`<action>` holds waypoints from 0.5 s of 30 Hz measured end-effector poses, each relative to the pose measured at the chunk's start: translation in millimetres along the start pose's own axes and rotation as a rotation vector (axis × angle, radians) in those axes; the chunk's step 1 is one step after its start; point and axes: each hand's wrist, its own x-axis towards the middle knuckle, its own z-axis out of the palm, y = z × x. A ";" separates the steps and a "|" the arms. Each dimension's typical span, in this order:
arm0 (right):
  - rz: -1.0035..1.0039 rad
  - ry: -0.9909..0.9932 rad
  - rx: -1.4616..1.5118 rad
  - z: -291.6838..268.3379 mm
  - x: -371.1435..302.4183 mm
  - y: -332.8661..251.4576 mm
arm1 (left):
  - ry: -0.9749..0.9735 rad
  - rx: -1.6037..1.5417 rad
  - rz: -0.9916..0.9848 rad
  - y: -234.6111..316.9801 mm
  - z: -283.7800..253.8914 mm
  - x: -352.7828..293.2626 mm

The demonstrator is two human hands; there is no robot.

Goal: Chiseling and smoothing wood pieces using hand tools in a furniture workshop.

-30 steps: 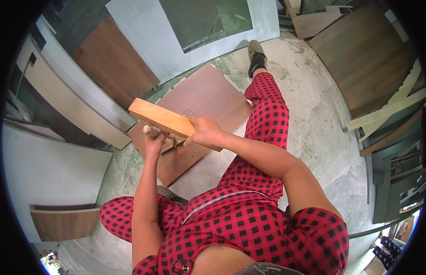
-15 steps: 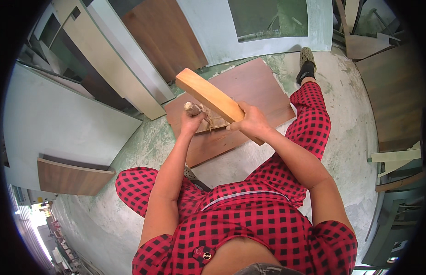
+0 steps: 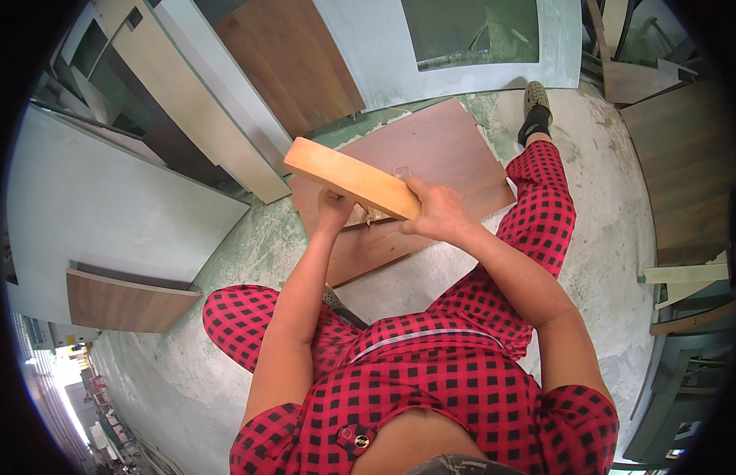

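Observation:
A long, light-coloured wooden block (image 3: 348, 178) is gripped at its near end by my right hand (image 3: 439, 212), fingers and thumb wrapped about it. The block slants up to the left, its far end over my left hand (image 3: 334, 210). My left hand is closed round the wooden handle of a chisel; the block now covers most of that handle, and the blade does not show. Beneath lies a piece of wood with loose shavings (image 3: 371, 214), mostly hidden by the block and hands. It rests on a reddish-brown board (image 3: 439, 142) on the floor between my legs.
A pale door panel with a cut-out (image 3: 388, 79) stands at the back, beside a brown panel (image 3: 293, 63). Long boards (image 3: 202, 103) lean at the left, near a big white panel (image 3: 123, 190) and a curved brown piece (image 3: 130, 301). A brown panel (image 3: 684, 174) stands at the right.
The block has come down and left, and its far end now lies over the chisel handle, which showed before. My right hand moved with it; my left hand stays nearly in place.

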 end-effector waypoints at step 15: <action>0.035 0.010 0.053 -6.6 -0.4 -2.5 | -0.040 -0.068 -0.109 3.1 3.9 -4.2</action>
